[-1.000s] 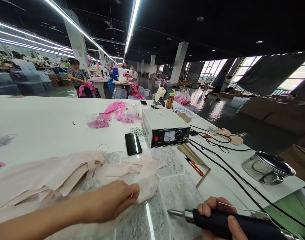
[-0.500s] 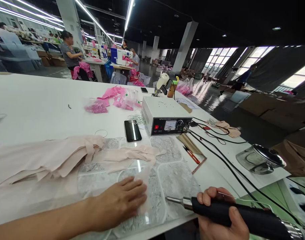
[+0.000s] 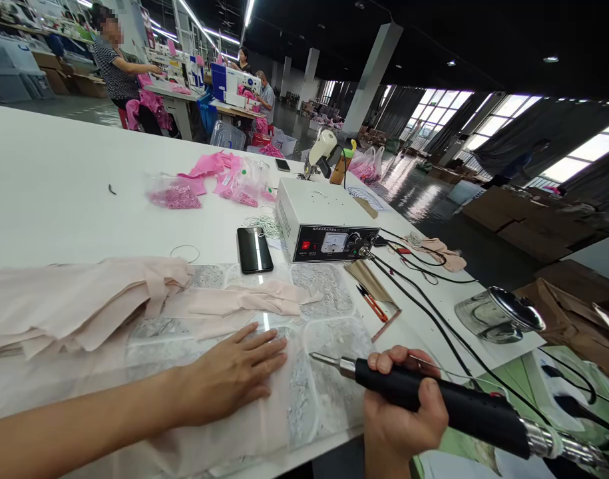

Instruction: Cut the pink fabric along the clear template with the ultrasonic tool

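R hand (image 3: 405,420) w/ tool (image 3: 466,407) — axis slanted, pts left.

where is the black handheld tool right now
The black handheld tool is at the lower right of the head view, in the grip of the right hand, its metal tip pointing toward the left hand.

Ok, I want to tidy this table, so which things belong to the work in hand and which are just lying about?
In use, as far as I can judge:
black tool, held in the right hand
pale cloth, under the left hand
white box, likely: a cable plugs into its front

Probably just lying about:
nearer phone
lidded pot
bottle
pink bags
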The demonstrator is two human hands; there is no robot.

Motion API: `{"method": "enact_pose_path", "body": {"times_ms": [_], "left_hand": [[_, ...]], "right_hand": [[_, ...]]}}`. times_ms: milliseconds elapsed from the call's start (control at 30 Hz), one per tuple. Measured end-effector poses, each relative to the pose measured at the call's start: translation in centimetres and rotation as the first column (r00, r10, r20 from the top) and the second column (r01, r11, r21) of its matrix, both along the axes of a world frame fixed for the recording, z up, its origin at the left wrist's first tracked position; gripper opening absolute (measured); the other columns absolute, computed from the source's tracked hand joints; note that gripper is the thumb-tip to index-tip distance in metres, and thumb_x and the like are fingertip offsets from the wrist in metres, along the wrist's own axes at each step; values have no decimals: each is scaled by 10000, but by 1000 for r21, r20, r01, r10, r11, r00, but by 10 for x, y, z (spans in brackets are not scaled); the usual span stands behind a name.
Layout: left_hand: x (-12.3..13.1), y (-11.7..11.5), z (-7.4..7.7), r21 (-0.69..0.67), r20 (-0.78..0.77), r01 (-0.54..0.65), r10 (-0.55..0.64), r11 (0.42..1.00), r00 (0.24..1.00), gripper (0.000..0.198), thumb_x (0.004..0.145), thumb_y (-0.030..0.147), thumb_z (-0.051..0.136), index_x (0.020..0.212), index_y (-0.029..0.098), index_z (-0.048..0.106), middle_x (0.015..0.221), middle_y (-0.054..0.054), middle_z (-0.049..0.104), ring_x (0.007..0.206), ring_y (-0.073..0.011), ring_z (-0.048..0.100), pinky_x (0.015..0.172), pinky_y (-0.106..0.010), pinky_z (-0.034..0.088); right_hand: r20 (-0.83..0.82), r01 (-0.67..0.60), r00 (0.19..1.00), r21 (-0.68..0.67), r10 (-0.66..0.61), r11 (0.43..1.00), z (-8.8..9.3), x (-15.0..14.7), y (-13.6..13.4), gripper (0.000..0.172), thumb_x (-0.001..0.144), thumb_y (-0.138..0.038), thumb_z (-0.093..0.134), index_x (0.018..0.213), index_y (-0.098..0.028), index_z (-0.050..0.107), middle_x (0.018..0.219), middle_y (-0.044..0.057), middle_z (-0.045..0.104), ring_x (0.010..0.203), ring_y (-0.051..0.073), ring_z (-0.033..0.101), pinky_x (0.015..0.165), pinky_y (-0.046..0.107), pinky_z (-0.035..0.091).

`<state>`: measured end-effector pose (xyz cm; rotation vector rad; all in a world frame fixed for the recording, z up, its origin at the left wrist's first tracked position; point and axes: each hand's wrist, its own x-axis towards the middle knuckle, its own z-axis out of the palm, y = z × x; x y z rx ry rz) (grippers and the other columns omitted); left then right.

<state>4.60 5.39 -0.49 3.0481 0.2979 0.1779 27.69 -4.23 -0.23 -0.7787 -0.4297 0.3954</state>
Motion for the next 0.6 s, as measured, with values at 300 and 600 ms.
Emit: {"method": "enact_pose_path", "body": {"times_ms": [300, 600], "left_hand": [[5, -1, 6, 38, 33, 32, -33, 999, 999, 431, 992, 289, 518, 1393, 131, 492, 1468, -74, 461, 1346, -275, 450, 1157, -411, 288], [6, 4, -5, 7, 111, -12, 11, 1000, 994, 386, 1030, 321, 440, 1385, 186, 507, 1429, -51, 519, 1327, -241, 475, 1172, -407, 251]], "right_hand": [[20, -32, 999, -15, 32, 999, -1, -1, 11, 166, 733, -345, 568, 832, -219, 615, 691, -25, 611, 520, 118, 549, 512, 279, 493], [22, -102, 994, -54, 103, 993, 0, -7, 13, 189, 757, -362, 586, 866, -214, 631, 720, -15, 615, 517, 120, 554, 508, 293, 501]]}}
